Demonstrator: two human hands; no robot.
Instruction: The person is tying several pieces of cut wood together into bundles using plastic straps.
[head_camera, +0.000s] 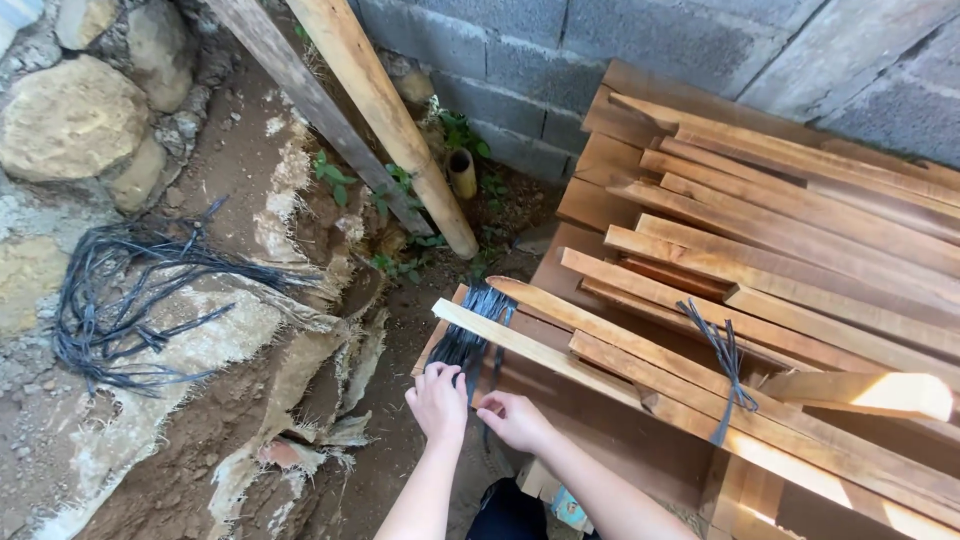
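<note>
Black strapping (470, 335) is bunched around the near end of a pale wooden slat (520, 345), and both hands are right on it. Left hand (437, 400) has its fingers curled into the lower strands, gripping them; right hand (515, 420) sits just beside, fingers closed, though whether it pinches a strand or only presses the board beneath I cannot tell. That slat lies across the corner of a big stack of reddish planks (790, 230), with another black tie (728, 365) knotted further along. Risks, as I judge them: the loose strands could slip through the fingers if pulled unevenly, and the slat looks free to slide off the edge toward the dirt. Rough sawn edges sit right by bare knuckles, so splinters are likely. A tangle of spare black cord (120, 300) lies well apart on the ground.
</note>
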